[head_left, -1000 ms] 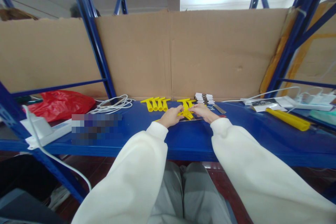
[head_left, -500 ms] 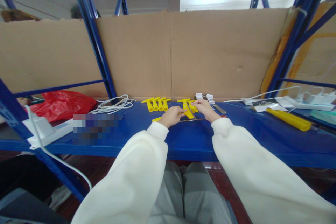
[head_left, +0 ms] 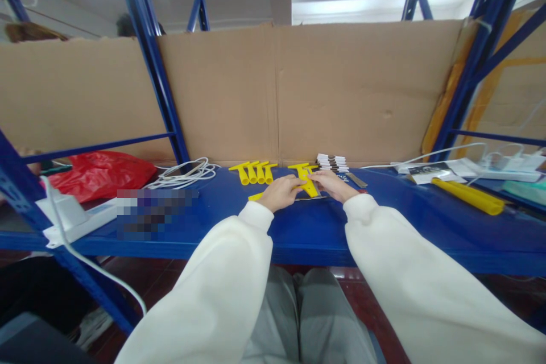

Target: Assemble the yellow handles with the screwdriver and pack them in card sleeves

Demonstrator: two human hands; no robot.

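Note:
My left hand (head_left: 281, 192) is closed round a yellow T-shaped scraper handle (head_left: 309, 187), whose wide head points right. The far end of a yellow grip (head_left: 255, 197) sticks out left of that hand. My right hand (head_left: 335, 185) pinches at the head from the other side, fingertips on its upper part. A thin metal strip (head_left: 313, 198) shows just below the head; whether it is attached I cannot tell. Right behind lies another yellow T-shaped handle (head_left: 300, 167). Several matching handles (head_left: 256, 173) stand in a row to the left.
Small white-and-black pieces (head_left: 331, 162) are stacked behind my right hand, with flat metal strips (head_left: 357, 180) beside them. A yellow tube-like piece (head_left: 468, 196) lies right. Left are coiled white cable (head_left: 190, 173), a red bag (head_left: 106, 173) and a power strip (head_left: 91, 219). Cardboard (head_left: 222, 91) walls the back.
The yellow head between my hands has turned to show more of its face. My right fingers have come down onto it, and the slanted dark strip beside it is no longer visible.

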